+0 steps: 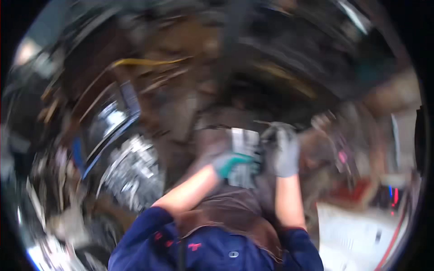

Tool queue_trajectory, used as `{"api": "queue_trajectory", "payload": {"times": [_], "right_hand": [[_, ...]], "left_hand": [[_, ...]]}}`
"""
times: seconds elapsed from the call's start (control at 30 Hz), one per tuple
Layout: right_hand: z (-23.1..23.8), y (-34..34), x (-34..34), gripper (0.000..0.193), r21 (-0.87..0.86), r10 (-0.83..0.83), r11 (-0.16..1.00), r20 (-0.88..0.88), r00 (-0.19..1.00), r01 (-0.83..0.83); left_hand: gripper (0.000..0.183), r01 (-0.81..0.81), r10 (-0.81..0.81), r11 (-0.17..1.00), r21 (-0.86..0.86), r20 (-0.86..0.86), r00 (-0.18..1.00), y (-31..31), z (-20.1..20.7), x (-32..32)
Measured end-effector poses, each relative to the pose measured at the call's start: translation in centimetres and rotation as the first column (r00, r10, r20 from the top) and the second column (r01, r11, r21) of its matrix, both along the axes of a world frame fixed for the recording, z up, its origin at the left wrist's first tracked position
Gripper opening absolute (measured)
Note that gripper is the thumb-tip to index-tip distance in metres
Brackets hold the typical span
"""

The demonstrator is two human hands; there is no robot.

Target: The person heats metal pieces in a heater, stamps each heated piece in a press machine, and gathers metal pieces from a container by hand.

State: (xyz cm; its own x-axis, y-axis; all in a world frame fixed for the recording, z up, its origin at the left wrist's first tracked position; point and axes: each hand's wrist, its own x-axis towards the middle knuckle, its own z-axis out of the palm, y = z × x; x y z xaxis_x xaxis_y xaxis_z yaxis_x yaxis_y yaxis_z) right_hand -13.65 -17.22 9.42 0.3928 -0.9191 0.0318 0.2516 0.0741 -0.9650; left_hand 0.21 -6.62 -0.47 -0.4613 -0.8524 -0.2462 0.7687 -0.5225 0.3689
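Note:
Motion blurs most of the picture. My left hand (230,164), in a grey and green glove, is closed on a light grey slotted piece (244,141) in front of my apron, its thumb lying across the piece. Just to the right of it is my right hand (286,152), in a pale grey glove. Its fingers are curled at the top, by a thin dark shape (270,128) that is too smeared to name. A brown apron (226,205) covers my lap below both hands.
To the left, a round container (132,174) holds many shiny metal pieces. Beyond it stands a blue-edged box (108,117) with something bright inside. A yellow strip (147,61) runs across the upper left. At the lower right is a white surface (348,235) beside a red item (355,193).

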Motion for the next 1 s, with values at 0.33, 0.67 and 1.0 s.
{"api": "queue_trajectory", "payload": {"times": [0.33,0.67,1.0], "right_hand": [[-7.0,-3.1,-24.4,0.044,0.514,-0.853,0.359,-0.158,0.497,0.779],[-2.0,0.6,-16.5,0.024,0.03,-0.607,0.792,-0.052,0.793,0.609],[8.6,-18.9,2.3,0.033,-0.049,-0.249,0.968,-0.1,0.963,0.245]], "left_hand": [[0.049,-0.077,0.084,0.994,0.076,-0.102,0.991,-1.0,0.7,-1.6],[0.05,-0.064,0.068,0.996,0.061,-0.071,0.995,-1.0,1.3,-1.9],[0.047,-0.083,0.095,0.993,0.084,-0.149,0.984,-0.6,1.4,-1.1]]}}
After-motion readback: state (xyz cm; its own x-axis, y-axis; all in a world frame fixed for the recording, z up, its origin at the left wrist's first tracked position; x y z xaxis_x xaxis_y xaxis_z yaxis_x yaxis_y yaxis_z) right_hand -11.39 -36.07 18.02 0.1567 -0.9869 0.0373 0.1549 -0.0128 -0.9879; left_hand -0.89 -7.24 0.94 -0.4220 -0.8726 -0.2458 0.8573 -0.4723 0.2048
